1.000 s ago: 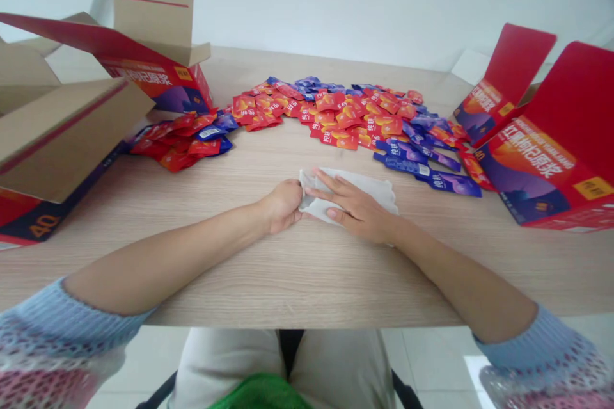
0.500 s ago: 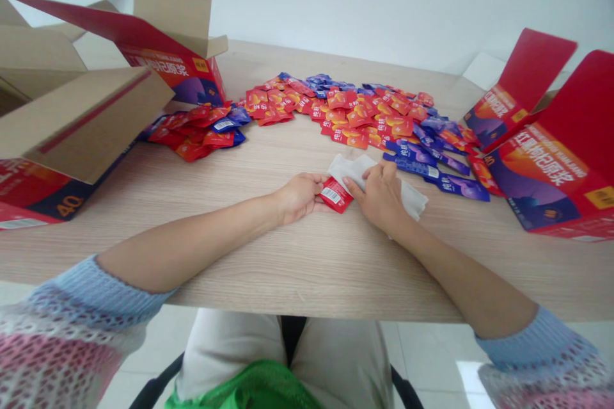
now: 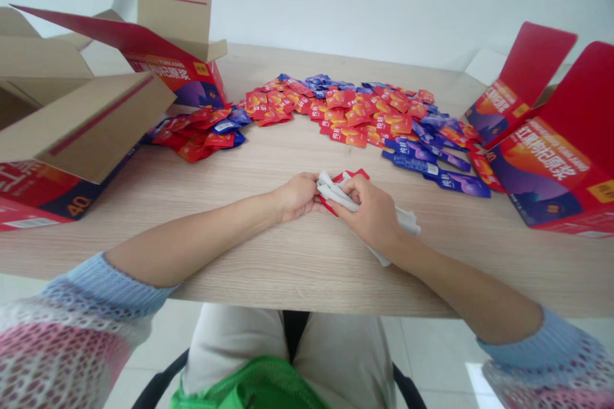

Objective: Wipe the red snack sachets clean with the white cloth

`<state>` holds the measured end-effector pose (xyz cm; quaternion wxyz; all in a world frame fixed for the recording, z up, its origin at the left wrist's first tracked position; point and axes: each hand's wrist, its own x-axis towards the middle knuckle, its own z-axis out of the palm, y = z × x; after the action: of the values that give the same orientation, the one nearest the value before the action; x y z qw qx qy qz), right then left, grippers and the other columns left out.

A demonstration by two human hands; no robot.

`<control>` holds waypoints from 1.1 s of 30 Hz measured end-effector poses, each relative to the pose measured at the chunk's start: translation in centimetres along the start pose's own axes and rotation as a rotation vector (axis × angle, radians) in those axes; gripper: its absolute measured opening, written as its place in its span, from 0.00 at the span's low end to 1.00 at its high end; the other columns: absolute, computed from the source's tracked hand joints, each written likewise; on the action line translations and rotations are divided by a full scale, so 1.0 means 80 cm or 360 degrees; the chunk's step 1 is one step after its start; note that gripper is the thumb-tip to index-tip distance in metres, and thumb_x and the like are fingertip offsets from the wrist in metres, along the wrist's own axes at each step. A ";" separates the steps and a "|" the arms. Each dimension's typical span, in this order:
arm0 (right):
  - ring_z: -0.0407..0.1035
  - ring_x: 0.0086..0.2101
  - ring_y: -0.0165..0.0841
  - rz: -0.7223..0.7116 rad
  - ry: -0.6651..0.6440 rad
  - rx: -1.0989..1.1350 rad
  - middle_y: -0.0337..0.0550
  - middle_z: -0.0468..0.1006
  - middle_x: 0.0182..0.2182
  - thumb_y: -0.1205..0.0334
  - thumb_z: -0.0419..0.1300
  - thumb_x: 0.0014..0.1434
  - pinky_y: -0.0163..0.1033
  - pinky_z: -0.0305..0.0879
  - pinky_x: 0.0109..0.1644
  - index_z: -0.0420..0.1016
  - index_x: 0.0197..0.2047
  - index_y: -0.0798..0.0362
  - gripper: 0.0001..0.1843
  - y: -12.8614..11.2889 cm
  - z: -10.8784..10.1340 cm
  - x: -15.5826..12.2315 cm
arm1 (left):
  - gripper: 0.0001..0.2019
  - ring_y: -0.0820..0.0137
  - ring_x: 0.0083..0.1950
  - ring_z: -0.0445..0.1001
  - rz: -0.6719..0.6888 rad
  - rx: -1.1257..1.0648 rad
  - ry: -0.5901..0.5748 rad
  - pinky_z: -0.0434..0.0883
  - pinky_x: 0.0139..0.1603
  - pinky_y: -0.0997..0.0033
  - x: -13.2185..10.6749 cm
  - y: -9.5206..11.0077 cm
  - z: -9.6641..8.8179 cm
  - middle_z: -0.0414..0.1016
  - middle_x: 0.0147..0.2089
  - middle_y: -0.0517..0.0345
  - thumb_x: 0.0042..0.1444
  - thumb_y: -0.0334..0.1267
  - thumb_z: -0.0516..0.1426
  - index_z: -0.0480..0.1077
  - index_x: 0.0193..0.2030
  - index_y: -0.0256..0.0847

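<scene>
My left hand (image 3: 298, 196) is closed on the left end of a red sachet (image 3: 359, 173) just above the table. Bunched in my right hand (image 3: 371, 210) is a white cloth (image 3: 332, 190), pressed against the sachet's face. The cloth covers most of the sachet, so only red edges show. A loose tail of the cloth hangs out past my right palm. Behind my hands spreads a heap of red and blue sachets (image 3: 355, 111). A smaller pile of sachets (image 3: 196, 134) lies to the left.
Two open cartons stand at left, the nearer carton (image 3: 43, 198) with its flap reaching over the table and the farther carton (image 3: 192, 79) behind. At right are a near red carton (image 3: 547, 172) and a smaller-looking one (image 3: 499, 111). The wooden table (image 3: 268, 262) ends close to my lap.
My right hand has bunched the cloth and moved it left over the sachet, hiding the barcode that showed before. My left hand keeps its hold. The view has shifted slightly.
</scene>
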<state>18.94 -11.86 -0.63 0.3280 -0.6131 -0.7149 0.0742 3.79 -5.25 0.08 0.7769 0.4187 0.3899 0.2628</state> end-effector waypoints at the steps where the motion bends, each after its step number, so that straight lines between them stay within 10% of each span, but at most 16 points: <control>1: 0.66 0.26 0.31 0.0008 -0.0028 0.0022 0.35 0.74 0.27 0.51 0.64 0.53 0.36 0.54 0.29 0.67 0.33 0.49 0.13 0.000 -0.001 0.001 | 0.18 0.69 0.28 0.77 -0.0002 0.0013 -0.0016 0.77 0.30 0.72 0.001 0.000 -0.001 0.79 0.29 0.49 0.48 0.13 0.47 0.74 0.37 0.29; 14: 0.63 0.26 0.32 0.0221 -0.0338 -0.0046 0.38 0.73 0.25 0.41 0.65 0.46 0.36 0.52 0.28 0.69 0.28 0.52 0.21 0.077 -0.018 0.053 | 0.17 0.70 0.26 0.76 0.0001 0.0068 0.0080 0.77 0.29 0.69 0.001 0.000 0.008 0.77 0.27 0.50 0.53 0.14 0.46 0.74 0.35 0.29; 22: 0.60 0.23 0.33 0.0420 0.0464 -0.0375 0.34 0.66 0.22 0.43 0.65 0.48 0.37 0.50 0.27 0.71 0.34 0.50 0.20 0.089 -0.028 0.058 | 0.16 0.72 0.23 0.73 0.0045 0.0069 0.0257 0.75 0.25 0.72 0.003 -0.003 0.020 0.76 0.25 0.53 0.51 0.15 0.46 0.74 0.32 0.30; 33: 0.62 0.28 0.34 -0.0011 0.0868 0.0115 0.38 0.65 0.29 0.45 0.57 0.60 0.40 0.62 0.32 0.66 0.45 0.50 0.18 0.016 -0.048 0.015 | 0.14 0.68 0.27 0.77 -0.0020 0.0090 0.0172 0.76 0.28 0.71 0.012 -0.001 0.004 0.77 0.27 0.50 0.47 0.15 0.51 0.75 0.32 0.29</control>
<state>22.10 -11.55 2.12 0.5303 -0.5958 -0.5992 -0.0694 4.62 -4.74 -0.23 0.7442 0.4232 0.4413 0.2689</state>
